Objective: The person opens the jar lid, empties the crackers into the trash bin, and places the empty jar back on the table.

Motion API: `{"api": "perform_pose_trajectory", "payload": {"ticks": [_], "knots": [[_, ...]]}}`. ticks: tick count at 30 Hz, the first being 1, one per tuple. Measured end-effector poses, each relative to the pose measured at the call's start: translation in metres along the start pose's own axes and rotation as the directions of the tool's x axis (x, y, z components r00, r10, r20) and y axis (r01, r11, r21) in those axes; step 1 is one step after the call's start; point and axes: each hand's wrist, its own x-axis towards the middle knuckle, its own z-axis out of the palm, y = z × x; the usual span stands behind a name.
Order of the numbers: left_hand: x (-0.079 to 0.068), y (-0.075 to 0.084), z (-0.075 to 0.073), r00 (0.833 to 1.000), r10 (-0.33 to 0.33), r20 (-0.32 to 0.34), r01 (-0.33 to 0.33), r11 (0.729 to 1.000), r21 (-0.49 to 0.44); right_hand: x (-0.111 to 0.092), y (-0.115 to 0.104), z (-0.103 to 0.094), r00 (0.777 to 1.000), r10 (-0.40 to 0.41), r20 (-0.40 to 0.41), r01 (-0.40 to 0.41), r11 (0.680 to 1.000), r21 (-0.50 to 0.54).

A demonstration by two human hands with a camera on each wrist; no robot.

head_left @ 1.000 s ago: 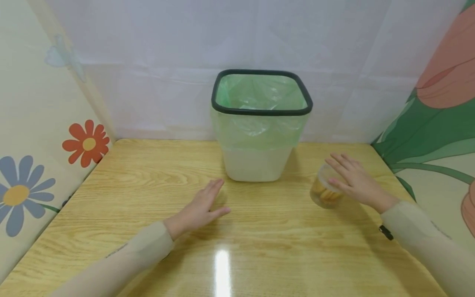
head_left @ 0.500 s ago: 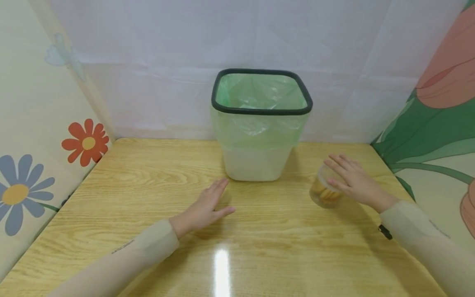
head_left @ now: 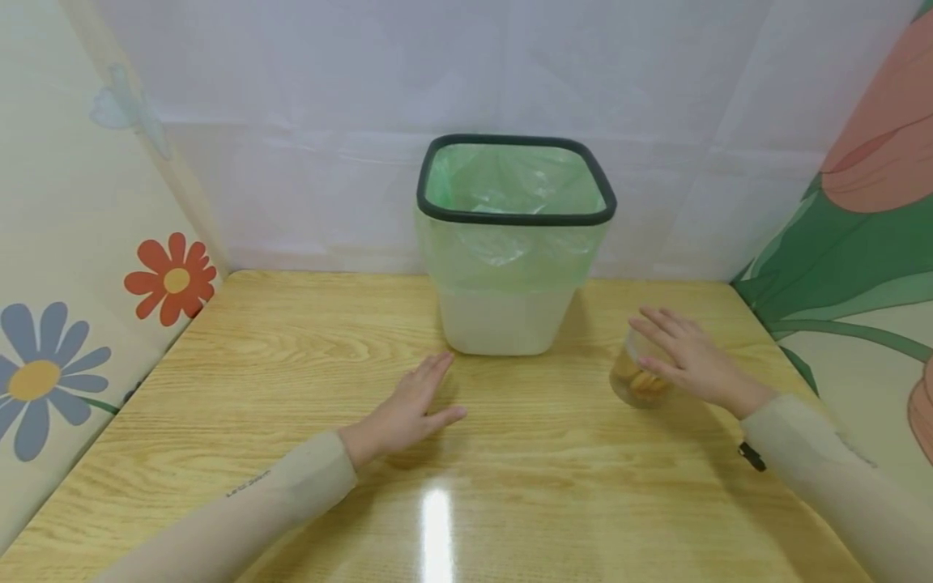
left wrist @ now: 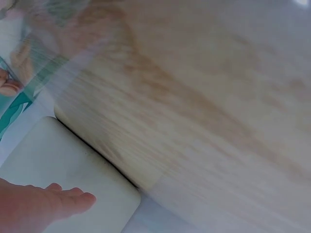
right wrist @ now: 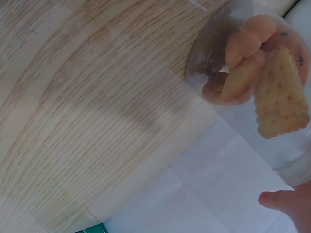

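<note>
A clear jar (head_left: 632, 382) with a pale lid stands on the right part of the table. Through its wall the right wrist view shows a scalloped cracker (right wrist: 281, 97) and several round biscuits (right wrist: 243, 43). My right hand (head_left: 685, 360) lies over the jar's top from the right, fingers extended, thumb toward the near side; it hides much of the lid. My left hand (head_left: 404, 411) is held out with straight fingers and spread thumb, holding nothing. Its fingertips overlap the lower left corner of the cream waste bin (head_left: 503, 324) in the head view.
The bin has a black rim (head_left: 517, 219) and a green plastic liner (head_left: 510, 251), and stands at the table's back middle. A white cloth (head_left: 328, 121) hangs behind the wood-grain table (head_left: 306, 324). Flower-patterned panels (head_left: 867, 267) flank both sides.
My left hand has shifted a little to the right. My right hand has slid slightly left over the jar's top. The jar and bin stay where they were.
</note>
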Motion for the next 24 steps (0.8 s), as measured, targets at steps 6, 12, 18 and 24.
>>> {"api": "perform_pose_trajectory", "payload": {"ticks": [6,12,18,24], "knots": [[-0.0005,0.0022,-0.0019,0.999,-0.031,0.019,0.031,0.999,-0.006,-0.0010,-0.0005,0.0020,0.999,0.037,0.024,-0.038,0.999,0.025],[-0.0013,0.0007,-0.0013,0.999,-0.040,0.020,0.040,0.999,-0.007,-0.0013,-0.0004,0.0050,1.000,0.006,-0.010,-0.007,1.000,-0.008],[-0.0017,-0.0002,-0.0017,0.999,-0.036,0.009,0.036,0.999,0.012,-0.0016,-0.0003,0.0080,0.999,-0.008,-0.033,0.007,0.999,-0.033],[-0.0021,-0.0004,-0.0054,0.999,-0.033,-0.015,0.033,0.998,0.049,-0.0014,-0.0004,0.0084,0.999,-0.024,-0.044,0.021,0.999,-0.049]]}}
